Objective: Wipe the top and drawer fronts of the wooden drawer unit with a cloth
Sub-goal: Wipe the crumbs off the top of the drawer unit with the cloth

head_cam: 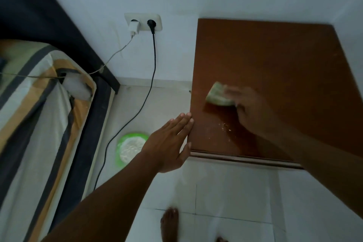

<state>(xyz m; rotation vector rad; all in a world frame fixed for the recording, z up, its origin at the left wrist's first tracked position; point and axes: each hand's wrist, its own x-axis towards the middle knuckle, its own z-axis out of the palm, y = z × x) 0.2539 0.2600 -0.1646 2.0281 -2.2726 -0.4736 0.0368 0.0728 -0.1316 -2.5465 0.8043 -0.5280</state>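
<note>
The wooden drawer unit [275, 61] stands against the white wall, and I look straight down on its reddish-brown top. My right hand [249, 108] presses a folded pale green cloth [219, 95] onto the top near its left front part. A wet dark streak and small crumbs [225, 125] lie just in front of the cloth. My left hand [172, 141] is flat with fingers together, cupped against the unit's left front corner, holding nothing. The drawer fronts are hidden below the front edge [241, 158].
A green bowl [130, 148] with white contents sits on the tiled floor left of the unit. A black cable [146, 92] and a white charger cable hang from the wall socket [143, 22]. A bed with striped bedding [35, 124] fills the left. My bare foot [170, 224] stands on the floor.
</note>
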